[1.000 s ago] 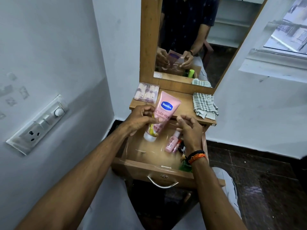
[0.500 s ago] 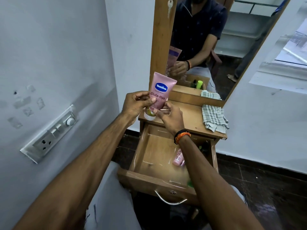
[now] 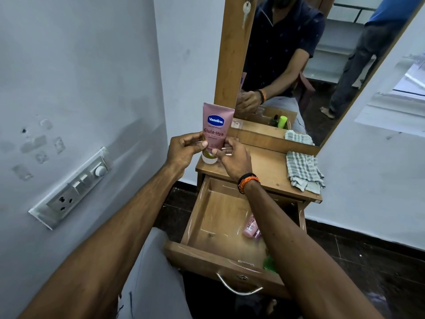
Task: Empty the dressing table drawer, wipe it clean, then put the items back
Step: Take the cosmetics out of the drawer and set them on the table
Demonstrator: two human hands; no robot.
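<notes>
The emptying step is judged to be in hand; a pink lotion tube is being held upright, cap down, at the 9 o'clock corner of the worktop, its white cap seemingly touching or just above the wood, though contact cannot be confirmed. The tube is being gripped from both sides; the left hand is curled round its 9 o'clock edge with the thumb pressed on the label, and the right hand is pinching its 3 o'clock edge near the cap, so both grips are clamped on the tube.

The drawer is being left pulled out at 6 o'clock of the worktop; it is not yet emptied, since a small pink bottle is lying toward its 3 o'clock side, with a second small item just beside it, partly hidden by the right forearm, and something green is showing at its front 3 o'clock corner. A checked cloth is lying crumpled at the 3 o'clock end of the worktop, well apart from the tube, in front of the mirror.

The next move is judged to call for the tube being steadied on its cap and released gently, as it may topple; the hands are then needed back in the drawer for the remaining items before the cloth is taken up.
</notes>
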